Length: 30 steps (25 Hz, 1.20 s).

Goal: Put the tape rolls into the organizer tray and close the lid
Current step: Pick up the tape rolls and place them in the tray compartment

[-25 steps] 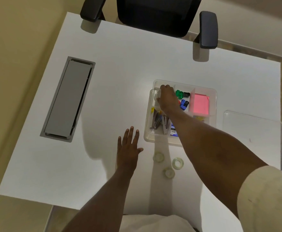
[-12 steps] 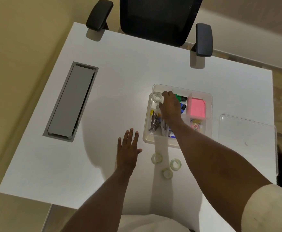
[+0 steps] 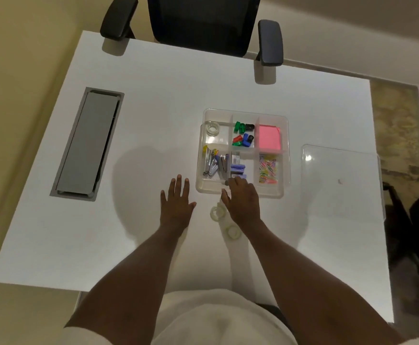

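- L hand (image 3: 177, 204): flat on desk (image 3: 153, 95), fingers spread, empty.
- R hand (image 3: 242, 201): fingers apart, nothing held, over tray's near edge.
- Two rolls on desk: one (image 3: 217, 212) just left of R hand, one (image 3: 232, 232) by R wrist.
- Tray (image 3: 286, 145) beyond R hand, open; one roll (image 3: 212, 128) in far-left compartment.
- Lid (image 3: 340, 180): flat on desk, right of tray.
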Tool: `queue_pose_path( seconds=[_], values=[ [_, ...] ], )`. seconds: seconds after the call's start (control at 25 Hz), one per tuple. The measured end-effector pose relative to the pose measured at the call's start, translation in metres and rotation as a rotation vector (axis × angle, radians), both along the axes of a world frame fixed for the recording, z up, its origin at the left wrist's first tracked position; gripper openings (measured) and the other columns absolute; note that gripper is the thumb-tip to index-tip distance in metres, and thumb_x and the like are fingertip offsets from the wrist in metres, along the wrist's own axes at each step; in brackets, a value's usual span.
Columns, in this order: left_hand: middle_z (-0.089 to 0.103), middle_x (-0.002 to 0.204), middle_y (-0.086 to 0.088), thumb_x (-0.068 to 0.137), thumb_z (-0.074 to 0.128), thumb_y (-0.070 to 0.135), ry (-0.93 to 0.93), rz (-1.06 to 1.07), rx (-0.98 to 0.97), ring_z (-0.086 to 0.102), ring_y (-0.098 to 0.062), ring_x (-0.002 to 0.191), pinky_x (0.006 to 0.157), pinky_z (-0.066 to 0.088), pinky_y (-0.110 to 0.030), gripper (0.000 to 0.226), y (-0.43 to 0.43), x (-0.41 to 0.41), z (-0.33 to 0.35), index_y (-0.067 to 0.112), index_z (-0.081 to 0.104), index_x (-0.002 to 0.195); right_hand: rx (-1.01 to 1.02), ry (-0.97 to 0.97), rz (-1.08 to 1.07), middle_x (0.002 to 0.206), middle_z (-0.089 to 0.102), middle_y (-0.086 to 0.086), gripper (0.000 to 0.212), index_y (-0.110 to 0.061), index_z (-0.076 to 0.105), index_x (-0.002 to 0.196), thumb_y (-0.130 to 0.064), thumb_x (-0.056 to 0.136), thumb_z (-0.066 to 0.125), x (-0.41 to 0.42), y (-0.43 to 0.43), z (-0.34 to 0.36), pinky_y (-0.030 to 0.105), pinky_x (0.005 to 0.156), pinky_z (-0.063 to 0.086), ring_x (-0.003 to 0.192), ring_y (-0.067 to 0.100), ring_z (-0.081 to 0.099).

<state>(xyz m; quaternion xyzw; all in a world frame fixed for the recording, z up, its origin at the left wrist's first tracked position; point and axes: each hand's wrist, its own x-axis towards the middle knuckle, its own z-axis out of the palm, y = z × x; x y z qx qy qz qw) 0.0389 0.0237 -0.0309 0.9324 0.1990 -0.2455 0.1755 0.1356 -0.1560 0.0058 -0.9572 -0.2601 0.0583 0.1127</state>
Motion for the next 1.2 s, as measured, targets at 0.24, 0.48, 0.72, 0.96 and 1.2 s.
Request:
queue_pose_path(
  seconds=[0.24, 0.48, 0.72, 0.96, 1.2],
  values=[
    [-0.021, 0.173, -0.007, 0.109, 0.035, 0.049, 0.003, -0.028, 0.014, -0.015, -0.027, 0.162, 0.132, 0.005, -0.056, 0.080, 0.002, -0.003, -0.001, 0.021, -0.014, 0.165, -0.078, 0.193, -0.003, 0.112, 0.066, 0.002, 0.041, -0.016, 0.064, 0.120, -0.042, 0.089, 0.067, -0.045, -0.030, -0.011, 0.039, 0.087, 0.050, 0.102, 0.025, 0.061],
    [-0.020, 0.174, -0.006, 0.109, 0.035, 0.050, -0.024, -0.031, 0.017, -0.016, -0.026, 0.162, 0.132, 0.004, -0.055, 0.079, 0.001, -0.007, -0.004, 0.022, -0.013, 0.165, -0.085, 0.282, -0.002, 0.133, 0.060, 0.005, 0.066, -0.016, 0.053, 0.139, -0.046, 0.084, 0.074, -0.054, -0.019, -0.021, 0.041, 0.103, 0.045, 0.120, 0.026, 0.056],
    [-0.023, 0.173, -0.005, 0.108, 0.031, 0.054, -0.021, -0.033, 0.021, -0.017, -0.026, 0.162, 0.132, 0.004, -0.056, 0.079, 0.003, -0.009, -0.007, 0.024, -0.017, 0.164, -0.163, 0.256, 0.043, 0.133, 0.056, 0.005, 0.050, -0.018, 0.054, 0.132, -0.039, 0.090, 0.070, -0.052, -0.005, -0.028, 0.039, 0.104, 0.046, 0.120, 0.025, 0.055],
    [-0.019, 0.174, -0.004, 0.108, 0.022, 0.056, -0.054, -0.029, 0.072, -0.014, -0.025, 0.162, 0.132, 0.004, -0.056, 0.074, 0.003, -0.010, -0.010, 0.025, -0.012, 0.166, -0.024, 0.168, 0.031, 0.136, 0.060, 0.011, 0.059, -0.014, 0.058, 0.135, -0.043, 0.086, 0.075, -0.038, 0.009, -0.017, 0.043, 0.105, 0.050, 0.121, 0.029, 0.060],
    [-0.013, 0.175, -0.005, 0.110, 0.025, 0.050, -0.144, -0.010, 0.083, -0.008, -0.026, 0.163, 0.132, 0.008, -0.054, 0.069, 0.007, 0.002, -0.013, 0.026, -0.008, 0.166, 0.104, 0.086, 0.018, 0.128, 0.062, 0.010, 0.060, -0.014, 0.056, 0.134, -0.037, 0.084, 0.079, 0.021, 0.043, 0.008, 0.039, 0.097, 0.056, 0.115, 0.025, 0.061]
  ],
)
